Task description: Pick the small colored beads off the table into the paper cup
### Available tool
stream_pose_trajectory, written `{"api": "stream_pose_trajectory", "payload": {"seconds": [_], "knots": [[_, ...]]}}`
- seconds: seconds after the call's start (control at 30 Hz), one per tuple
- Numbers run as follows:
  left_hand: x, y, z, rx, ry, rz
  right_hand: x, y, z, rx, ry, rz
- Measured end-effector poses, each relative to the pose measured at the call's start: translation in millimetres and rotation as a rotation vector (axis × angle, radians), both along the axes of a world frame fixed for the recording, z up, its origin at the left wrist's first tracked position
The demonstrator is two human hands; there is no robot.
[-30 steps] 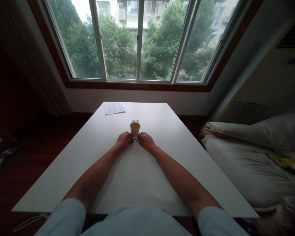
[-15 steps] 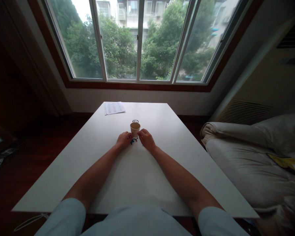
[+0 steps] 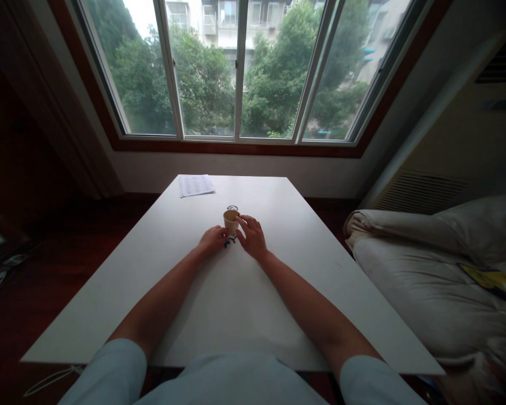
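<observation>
A paper cup (image 3: 230, 223), light tan and upright, stands near the middle of the white table. To its right is my right hand (image 3: 253, 237), its thumb and fingers apart and a fingertip at the cup's rim. My left hand (image 3: 213, 239) rests low beside the cup on the left. Its fingers are curled together close to the tabletop; whatever they pinch is too small to make out. Between the hands, in front of the cup, lie several tiny blue and dark pieces (image 3: 227, 243), partly covered by my fingers.
Just behind the cup is a small round item with a dark rim (image 3: 232, 207). Printed papers (image 3: 197, 185) lie at the far left corner of the white table (image 3: 236, 315). A window stands beyond, and a pale sofa (image 3: 413, 270) is on the right.
My right hand has risen from low beside the cup to its rim, with the fingers spreading. My left hand has barely moved.
</observation>
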State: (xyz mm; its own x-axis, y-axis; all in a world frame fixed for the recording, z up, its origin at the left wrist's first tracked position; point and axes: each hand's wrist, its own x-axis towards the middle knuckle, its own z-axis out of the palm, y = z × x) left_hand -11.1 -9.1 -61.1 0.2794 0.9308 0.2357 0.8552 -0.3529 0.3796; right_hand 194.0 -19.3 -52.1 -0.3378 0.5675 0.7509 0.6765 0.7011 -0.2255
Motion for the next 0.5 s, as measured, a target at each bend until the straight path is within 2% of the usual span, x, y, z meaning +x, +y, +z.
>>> {"api": "stream_pose_trajectory", "payload": {"seconds": [0.13,0.27,0.5], "knots": [[-6,-2,15.7,-0.078,0.089,-0.108,1,2,0,-0.081,-0.055,-0.021],[-14,-5,26.7,-0.105,0.187,-0.133,1,3,1,-0.122,-0.073,-0.020],[-17,-5,27.7,-0.118,0.233,-0.116,-3,5,-1,-0.092,-0.092,-0.027]]}}
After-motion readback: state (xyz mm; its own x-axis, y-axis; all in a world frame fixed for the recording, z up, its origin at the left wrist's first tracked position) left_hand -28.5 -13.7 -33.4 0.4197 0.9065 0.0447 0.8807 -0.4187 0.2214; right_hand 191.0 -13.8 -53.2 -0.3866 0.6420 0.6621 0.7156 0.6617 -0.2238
